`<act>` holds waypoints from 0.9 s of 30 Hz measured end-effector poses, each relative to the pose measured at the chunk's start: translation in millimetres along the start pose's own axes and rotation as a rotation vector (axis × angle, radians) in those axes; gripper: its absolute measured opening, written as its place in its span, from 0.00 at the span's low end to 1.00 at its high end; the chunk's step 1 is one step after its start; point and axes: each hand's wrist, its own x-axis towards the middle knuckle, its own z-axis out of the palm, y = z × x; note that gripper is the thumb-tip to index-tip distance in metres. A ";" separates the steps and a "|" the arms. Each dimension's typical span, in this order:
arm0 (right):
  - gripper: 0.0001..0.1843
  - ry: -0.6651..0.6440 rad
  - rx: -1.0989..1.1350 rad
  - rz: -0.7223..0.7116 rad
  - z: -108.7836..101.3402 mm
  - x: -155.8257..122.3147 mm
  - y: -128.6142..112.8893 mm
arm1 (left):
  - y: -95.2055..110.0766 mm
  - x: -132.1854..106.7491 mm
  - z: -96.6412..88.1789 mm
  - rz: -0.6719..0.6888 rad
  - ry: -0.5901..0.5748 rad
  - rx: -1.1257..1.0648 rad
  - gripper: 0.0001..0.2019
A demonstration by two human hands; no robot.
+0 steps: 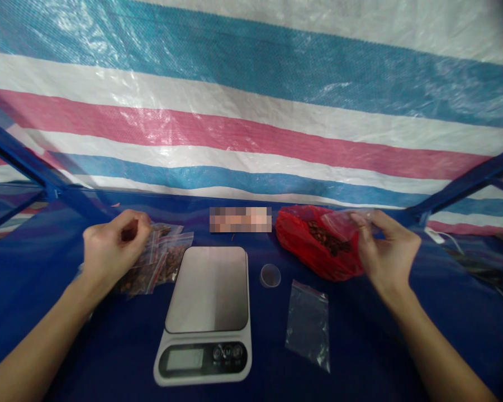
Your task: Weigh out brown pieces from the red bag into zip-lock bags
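Observation:
My left hand (115, 243) is closed in a pinch above a pile of small zip bags (167, 259) filled with brown bits. Whether anything is between its fingertips is hidden. On the right, my right hand (389, 248) pinches a clear plastic zip bag (339, 219) by its edge. This bag hangs over an open red plastic bag (295, 243), where loose brown pieces (324, 237) show. A kitchen scale (209, 290) with a metal plate stands between my hands, its display blank. Beside it are a small clear cup (270, 276) and a flat, empty zip bag (308, 324).
Everything stands on a blue table (268, 357). A striped plastic sheet (251, 111) hangs behind it, with blue frame bars (465, 184) at both sides. A blurred-out patch (240, 219) lies behind the scale. A white cable (446, 237) is at the right.

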 end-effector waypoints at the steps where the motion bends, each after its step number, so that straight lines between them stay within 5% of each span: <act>1: 0.11 -0.009 0.002 0.011 0.7 -1.0 1.1 | -0.2 -0.3 0.4 0.000 -0.006 0.001 0.13; 14: 0.12 0.011 -0.062 0.003 4.1 -7.2 8.9 | -0.7 -2.8 2.6 0.042 -0.015 -0.006 0.12; 21: 0.12 0.140 -0.129 0.045 2.2 -9.9 16.2 | 3.8 -3.8 2.6 0.038 -0.017 -0.011 0.13; 27: 0.11 0.094 -0.117 -0.015 3.3 -10.3 10.8 | 3.0 -4.5 3.8 0.062 -0.012 -0.006 0.13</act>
